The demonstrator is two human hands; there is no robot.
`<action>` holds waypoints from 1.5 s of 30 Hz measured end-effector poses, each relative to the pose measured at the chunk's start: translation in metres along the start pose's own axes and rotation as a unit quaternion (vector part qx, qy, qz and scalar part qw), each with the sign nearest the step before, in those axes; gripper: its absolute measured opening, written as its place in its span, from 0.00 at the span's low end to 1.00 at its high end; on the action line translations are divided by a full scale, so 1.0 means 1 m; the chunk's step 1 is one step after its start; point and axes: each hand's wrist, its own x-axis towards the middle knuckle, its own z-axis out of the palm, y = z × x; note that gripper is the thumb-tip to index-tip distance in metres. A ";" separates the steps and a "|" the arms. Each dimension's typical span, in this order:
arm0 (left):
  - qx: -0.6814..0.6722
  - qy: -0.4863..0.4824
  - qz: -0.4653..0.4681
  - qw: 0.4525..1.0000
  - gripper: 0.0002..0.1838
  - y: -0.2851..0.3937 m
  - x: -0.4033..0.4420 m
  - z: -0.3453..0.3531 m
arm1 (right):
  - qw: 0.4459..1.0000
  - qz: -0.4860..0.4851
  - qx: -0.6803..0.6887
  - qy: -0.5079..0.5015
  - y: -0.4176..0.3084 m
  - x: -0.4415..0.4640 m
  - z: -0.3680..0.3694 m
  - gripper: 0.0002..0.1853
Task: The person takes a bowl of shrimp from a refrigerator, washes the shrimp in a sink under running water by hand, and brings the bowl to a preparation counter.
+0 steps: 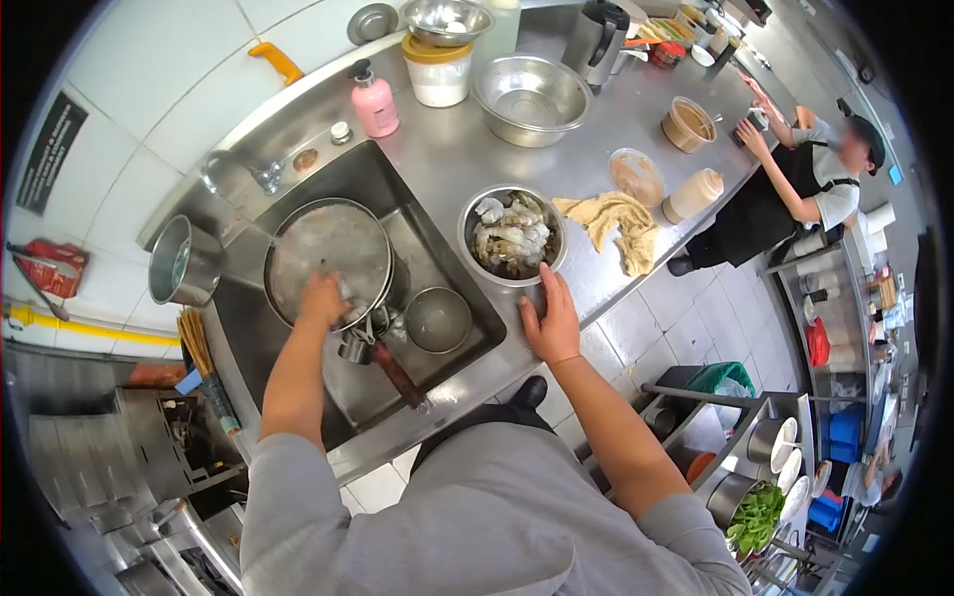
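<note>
A large round pot (333, 238) full of cloudy water stands in the sink (343, 392) under the running tap. My left hand (323, 301) reaches into its near side; the fingertips are under the water or blurred, so what they hold is hidden. On the counter to the right, my right hand (552, 318) rests its fingers on the near rim of a steel bowl (562, 233), thumb apart. Grey shrimp (512, 235) partly fill that bowl. Beside the pot in the sink are a small round pan (438, 320) with water and a dark-handled utensil (397, 375).
Behind stand a pink pump bottle (375, 102), a colander (532, 99) and a lidded tub (437, 74). A yellow cloth (616, 226) and a squeeze bottle (694, 196) lie to the right. Another person (800, 184) stands at the counter's far right. A steel pot (186, 260) sits left of the sink.
</note>
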 end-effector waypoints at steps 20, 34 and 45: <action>-0.657 -0.048 0.038 0.751 0.30 -0.039 0.044 -0.189 | 1.000 -0.006 -0.009 -0.004 0.000 0.000 -0.003 0.35; -0.204 0.064 0.480 0.851 0.27 0.298 -0.045 -0.109 | 1.000 -0.004 0.003 0.010 0.004 -0.001 -0.001 0.34; -0.234 -0.094 0.500 0.828 0.28 0.282 -0.028 -0.151 | 1.000 -0.013 0.005 0.019 -0.003 0.001 -0.008 0.34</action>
